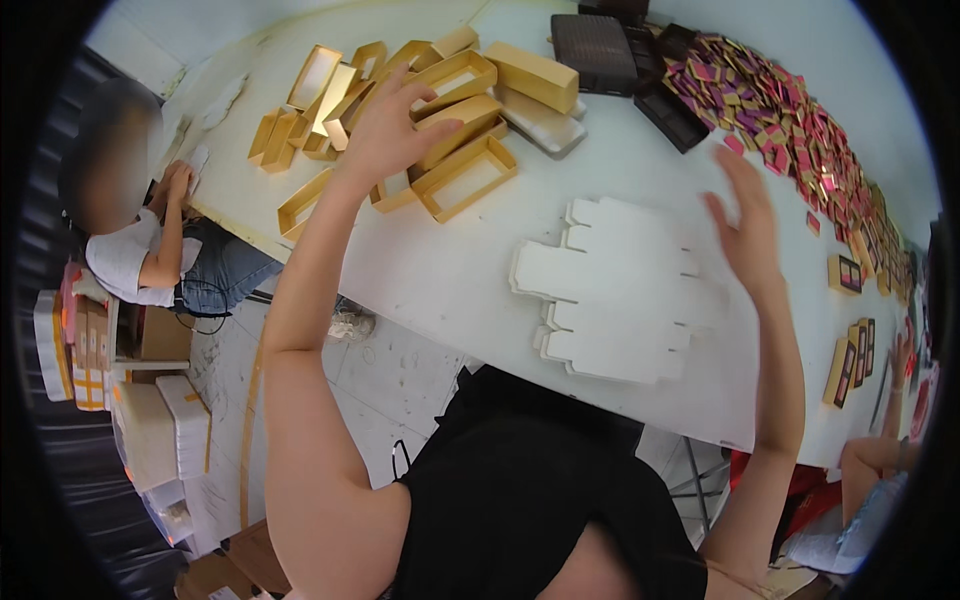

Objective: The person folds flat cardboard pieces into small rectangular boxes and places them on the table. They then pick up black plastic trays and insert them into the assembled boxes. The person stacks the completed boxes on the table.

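Observation:
My left hand [385, 128] is over the near side of a heap of gold cardboard boxes [535, 78], its fingers spread and nothing visible in them. An open gold box tray [478, 197] lies just below and to the right of that hand. Whether the fingertips touch any box, I cannot tell. On the right, my right hand [748, 218] is raised above the table, fingers apart and slightly blurred, holding nothing. Between my hands and nearer to me lies a stack of flat white die-cut carton blanks [610, 290], with tabs along its sides.
The white table [420, 285] also bears a black case [592, 55], a black tray [672, 115] and a big pile of small pink and gold pieces [775, 110]. Small gold boxes [845, 273] with dark windows stand at right. People sit at left [130, 250] and right [870, 480].

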`<state>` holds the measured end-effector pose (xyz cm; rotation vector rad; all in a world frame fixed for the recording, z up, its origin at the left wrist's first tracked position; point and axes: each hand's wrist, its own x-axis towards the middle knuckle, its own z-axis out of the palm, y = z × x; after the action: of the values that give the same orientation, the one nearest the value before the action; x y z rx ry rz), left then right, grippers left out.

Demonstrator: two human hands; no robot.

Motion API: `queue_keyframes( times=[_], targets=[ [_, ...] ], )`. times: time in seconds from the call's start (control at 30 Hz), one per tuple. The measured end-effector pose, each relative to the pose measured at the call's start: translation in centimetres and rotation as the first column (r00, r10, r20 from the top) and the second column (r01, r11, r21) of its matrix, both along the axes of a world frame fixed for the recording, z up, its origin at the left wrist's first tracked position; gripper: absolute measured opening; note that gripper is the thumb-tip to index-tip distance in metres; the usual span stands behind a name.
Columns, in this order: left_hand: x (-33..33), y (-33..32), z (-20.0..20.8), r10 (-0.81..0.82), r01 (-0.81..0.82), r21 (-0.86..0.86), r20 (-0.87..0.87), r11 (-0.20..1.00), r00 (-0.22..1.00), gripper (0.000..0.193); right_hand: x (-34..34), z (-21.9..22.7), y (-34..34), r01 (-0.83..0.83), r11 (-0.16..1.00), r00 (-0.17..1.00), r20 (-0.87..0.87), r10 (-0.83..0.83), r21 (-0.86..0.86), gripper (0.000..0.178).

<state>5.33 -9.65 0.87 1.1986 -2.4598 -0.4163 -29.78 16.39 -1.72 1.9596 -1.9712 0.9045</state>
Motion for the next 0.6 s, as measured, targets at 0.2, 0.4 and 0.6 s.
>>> queue_keyframes(
  times=[0.2, 0.4, 0.6],
  targets=[
    [0.4, 6.5, -4.8, -0.089, 0.04, -0.468, -0.082, 0.883, 0.993, 0.079, 9.2, 0.9, -1.7, -0.187, 0.94, 0.936, -0.24, 0.259, 0.285, 0.049],
    [1.1, 6.4, -3.3, -0.045, -0.064, -0.507, -0.201, 0.859, 0.979, 0.074, 4.2, 0.3, -2.8, -0.063, 0.917, 0.965, 0.259, -0.046, 0.395, 0.044],
    [0.8, 6.7, -5.2, -0.08, 0.071, -0.303, -0.016, 0.95, 0.997, 0.089, 7.0, 0.4, -8.2, -0.108, 0.967, 0.98, 0.188, 0.065, 0.229, 0.047]
  ],
)
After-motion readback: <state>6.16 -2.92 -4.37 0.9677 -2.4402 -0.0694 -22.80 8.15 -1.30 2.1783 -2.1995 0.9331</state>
